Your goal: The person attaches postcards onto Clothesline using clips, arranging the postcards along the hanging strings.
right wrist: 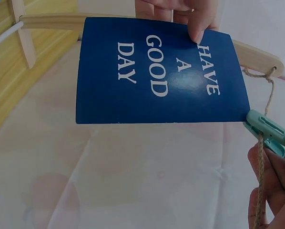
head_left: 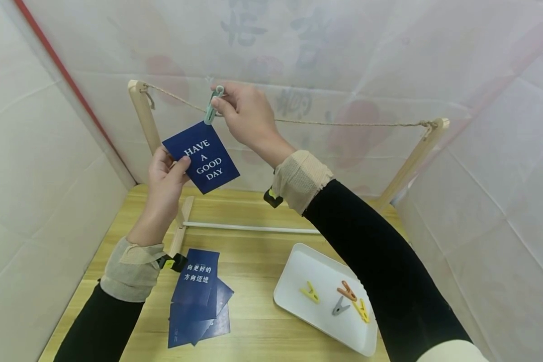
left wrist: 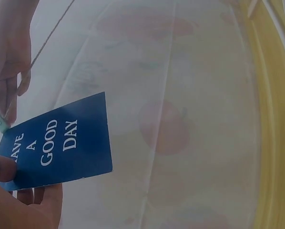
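Observation:
A dark blue card [head_left: 214, 156] printed "HAVE A GOOD DAY" hangs tilted just below the twine [head_left: 344, 123]. My left hand [head_left: 165, 176] pinches its left edge, thumb on the printed face. With thumb and fingers my right hand [head_left: 249, 115] pinches a mint green clothespin [head_left: 213, 105] at the twine. In the right wrist view the tip of the clothespin [right wrist: 266, 129] meets the card's corner, and the twine passes by its jaws. Whether the clothespin bites on both card and twine is hard to tell. In the left wrist view, the card [left wrist: 61, 143] covers part of the left fingers.
Wooden posts [head_left: 142, 115] hold the twine at both ends, with a white rod [head_left: 253, 228] low between them. Several blue cards [head_left: 194, 296] lie overlapping on the wooden table [head_left: 249, 281]. A white tray [head_left: 298, 296] at right holds several clothespins, one of them grey [head_left: 340, 306].

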`<state>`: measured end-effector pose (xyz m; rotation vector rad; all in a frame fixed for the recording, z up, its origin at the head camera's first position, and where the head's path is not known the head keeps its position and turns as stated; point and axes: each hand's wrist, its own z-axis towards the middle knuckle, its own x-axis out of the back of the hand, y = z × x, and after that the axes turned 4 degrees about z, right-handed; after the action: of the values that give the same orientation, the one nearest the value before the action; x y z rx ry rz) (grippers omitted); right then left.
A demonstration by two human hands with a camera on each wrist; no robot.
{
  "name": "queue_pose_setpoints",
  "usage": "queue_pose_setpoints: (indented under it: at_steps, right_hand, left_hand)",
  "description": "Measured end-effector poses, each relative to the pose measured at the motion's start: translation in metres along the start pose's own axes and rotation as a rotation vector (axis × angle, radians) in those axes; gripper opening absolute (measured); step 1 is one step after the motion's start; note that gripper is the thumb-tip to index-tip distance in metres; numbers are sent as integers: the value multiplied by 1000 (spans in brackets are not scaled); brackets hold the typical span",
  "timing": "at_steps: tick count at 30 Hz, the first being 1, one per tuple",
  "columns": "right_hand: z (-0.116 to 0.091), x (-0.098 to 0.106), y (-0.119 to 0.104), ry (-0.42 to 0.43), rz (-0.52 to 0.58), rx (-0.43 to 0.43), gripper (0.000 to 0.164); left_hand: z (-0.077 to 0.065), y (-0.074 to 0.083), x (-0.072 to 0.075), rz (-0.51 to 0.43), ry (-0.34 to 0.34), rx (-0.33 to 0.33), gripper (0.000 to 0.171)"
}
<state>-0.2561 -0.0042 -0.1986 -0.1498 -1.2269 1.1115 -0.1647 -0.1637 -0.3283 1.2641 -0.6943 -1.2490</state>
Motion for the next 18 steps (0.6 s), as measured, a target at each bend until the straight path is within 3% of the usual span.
queue_pose_setpoints:
  at_steps: [6,13,18]
  right_hand:
    - [-1,-1,0,-6,-4,-9,35]
    - [-1,-1,1,6,8,-5,18]
    - [-2,-1,3,15,40,8,20]
  left_hand:
    - [0,0,1,-8,-5,-9,25]
    - [0,1,-1,-9,-10,-6,27]
    - [1,0,-2,-23,-12,-11,27]
